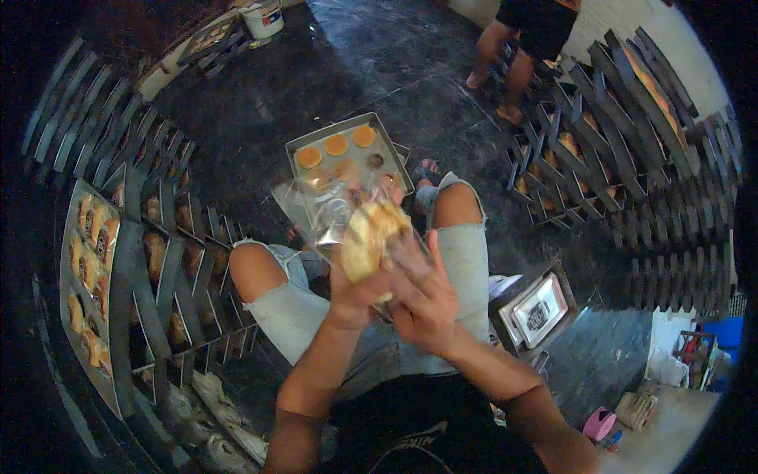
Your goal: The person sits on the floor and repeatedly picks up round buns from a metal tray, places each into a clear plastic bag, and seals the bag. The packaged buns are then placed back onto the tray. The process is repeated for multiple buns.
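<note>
A pale golden piece of bread, blurred by motion, is held up between my two hands above my lap. My left hand grips it from the left and below. Against its right side lie the fingers of my right hand, also blurred, with one finger sticking up. Clear plastic bags lie just beyond the bread, over the near part of a metal baking tray. Several round golden buns rest in that tray. Blur hides whether the bread is inside a bag.
Stacked trays with bagged bread rise at my left. More stacked trays stand at the right, near another person's legs. A box with printed sheets sits beside my right leg. A white bucket is at the back; a pink tape roll lies lower right.
</note>
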Motion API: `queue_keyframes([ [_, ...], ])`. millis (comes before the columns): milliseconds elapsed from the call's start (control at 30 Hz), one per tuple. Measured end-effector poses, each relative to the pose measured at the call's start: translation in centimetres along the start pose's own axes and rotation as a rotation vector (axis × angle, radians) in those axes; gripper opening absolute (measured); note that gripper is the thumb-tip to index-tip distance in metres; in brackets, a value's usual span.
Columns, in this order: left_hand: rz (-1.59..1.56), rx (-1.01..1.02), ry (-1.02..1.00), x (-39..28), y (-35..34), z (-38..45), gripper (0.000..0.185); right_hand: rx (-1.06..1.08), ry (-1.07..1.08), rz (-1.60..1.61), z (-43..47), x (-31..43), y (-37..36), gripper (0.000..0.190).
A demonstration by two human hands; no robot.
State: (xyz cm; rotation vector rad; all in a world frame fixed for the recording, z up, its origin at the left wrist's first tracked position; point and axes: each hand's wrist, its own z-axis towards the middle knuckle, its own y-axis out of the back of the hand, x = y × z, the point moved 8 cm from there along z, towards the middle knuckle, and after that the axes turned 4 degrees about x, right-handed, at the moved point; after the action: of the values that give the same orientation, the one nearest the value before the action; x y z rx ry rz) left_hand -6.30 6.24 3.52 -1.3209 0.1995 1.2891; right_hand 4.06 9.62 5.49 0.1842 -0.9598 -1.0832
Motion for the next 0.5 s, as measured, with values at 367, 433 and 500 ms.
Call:
queue_keyframes([
  [367,-0.467,-0.292,0.207,4.6,4.1,-1.7,0.072,0.210,-0.015,0.119,-0.8,-2.6,-3.1,0.046],
  [433,-0.482,-0.447,0.211,5.2,5.4,-2.2,0.073,0.203,-0.079,0.169,-1.7,-3.4,-3.1,0.034],
  [500,-0.580,-0.547,0.267,8.1,7.3,-2.3,0.068,0.246,-0.215,0.176,-3.1,-4.6,-3.8,0.029],
])
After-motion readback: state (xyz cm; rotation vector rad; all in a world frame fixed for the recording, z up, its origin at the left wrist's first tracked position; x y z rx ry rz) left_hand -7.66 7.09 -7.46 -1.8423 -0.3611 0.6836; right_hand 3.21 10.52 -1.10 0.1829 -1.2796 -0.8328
